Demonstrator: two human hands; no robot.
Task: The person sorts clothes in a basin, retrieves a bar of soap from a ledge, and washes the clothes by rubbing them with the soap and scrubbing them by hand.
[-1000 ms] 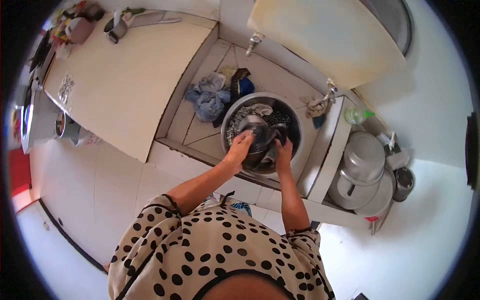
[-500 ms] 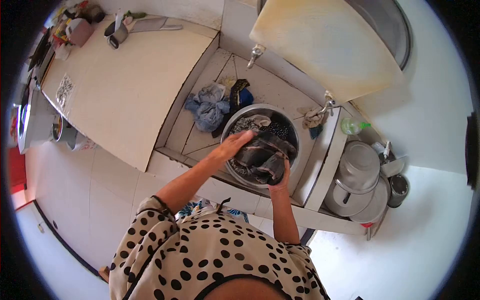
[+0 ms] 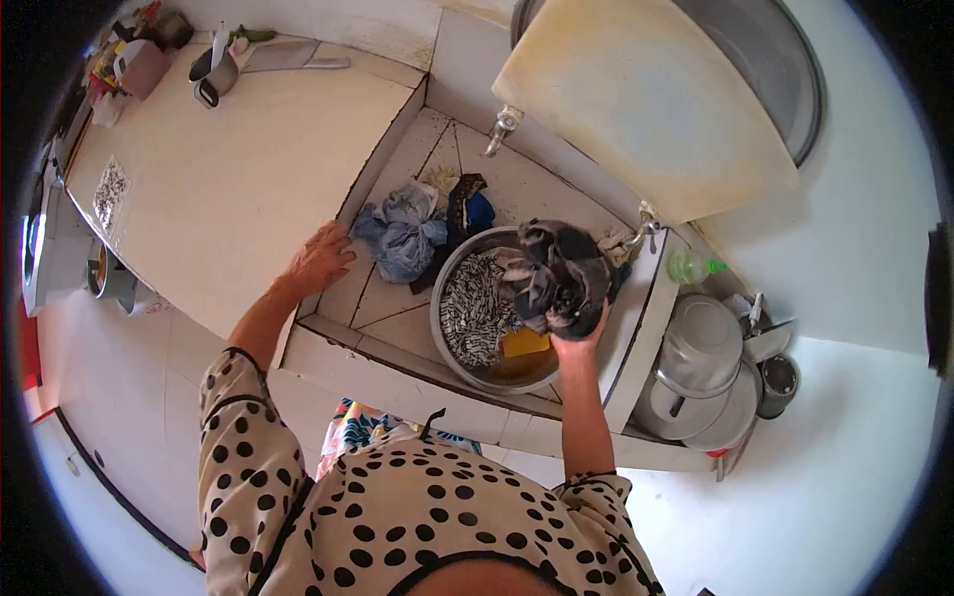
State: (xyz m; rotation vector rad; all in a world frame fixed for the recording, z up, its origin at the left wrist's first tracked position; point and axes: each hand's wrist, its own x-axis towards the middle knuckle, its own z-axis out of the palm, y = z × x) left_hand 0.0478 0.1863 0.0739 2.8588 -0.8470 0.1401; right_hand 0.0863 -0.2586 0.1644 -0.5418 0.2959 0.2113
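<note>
My right hand [image 3: 583, 336] grips a bunched dark grey and black garment [image 3: 563, 280] from below, over the right side of a round metal basin [image 3: 444, 343]. In the basin lie a black-and-white patterned cloth [image 3: 474, 313] and a flat yellow piece [image 3: 525, 343] that looks like a bar of soap. My left hand [image 3: 320, 260] is empty, its fingers loosely bent and apart, at the counter's edge by the sink. Close to it on the sink floor rests a crumpled light blue cloth [image 3: 402, 233]. Beside that is a dark blue and black cloth [image 3: 470, 207].
Two taps [image 3: 503, 129] project above the tiled sink, under a large yellowed board [image 3: 646, 104]. Stacked metal pots and lids [image 3: 701, 343] stand to the right, near a green-capped bottle [image 3: 688, 266]. On the left counter [image 3: 243, 169] are a metal mug [image 3: 213, 77] and a knife [image 3: 318, 64].
My left hand has let go of the dark garment and moved left to the counter edge. My right hand has lifted the garment up and to the right, uncovering the basin's contents.
</note>
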